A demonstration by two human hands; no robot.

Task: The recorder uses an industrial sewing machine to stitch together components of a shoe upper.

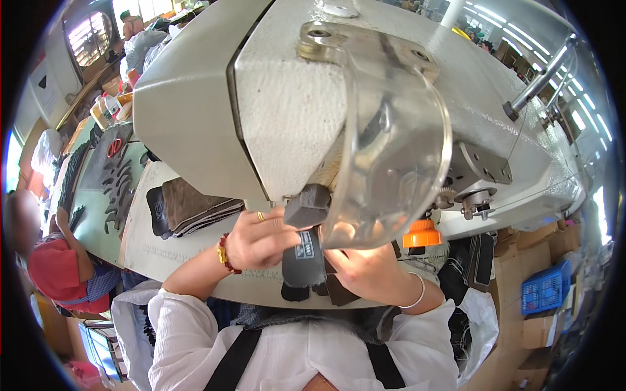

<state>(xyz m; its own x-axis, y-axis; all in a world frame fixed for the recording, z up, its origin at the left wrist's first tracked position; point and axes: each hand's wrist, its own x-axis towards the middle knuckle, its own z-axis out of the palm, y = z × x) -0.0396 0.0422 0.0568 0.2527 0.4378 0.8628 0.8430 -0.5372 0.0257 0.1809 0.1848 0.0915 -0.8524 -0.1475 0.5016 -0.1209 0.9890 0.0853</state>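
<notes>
A large white sewing machine (pixel 293 111) fills the upper middle, with a clear curved plastic guard (pixel 398 143) over its needle area. Below its head, my left hand (pixel 262 241), wearing a ring and a beaded bracelet, pinches the edge of a dark grey fabric piece (pixel 304 266) that bears a pale printed patch. My right hand (pixel 365 270), with a bangle at the wrist, is at that piece's right side, its fingertips partly hidden behind the guard. Whether it grips the piece is unclear. The needle is hidden. More dark pieces (pixel 340 292) lie under my right hand.
A stack of brown and black fabric pieces (pixel 195 207) lies on the machine table left of my hands. An orange cap (pixel 422 233) sits under the machine arm. Further left, a green table (pixel 91 208) holds dark cut pieces and red scissors (pixel 114 148); a person in red (pixel 62 274) sits there. A blue crate (pixel 544 288) stands right.
</notes>
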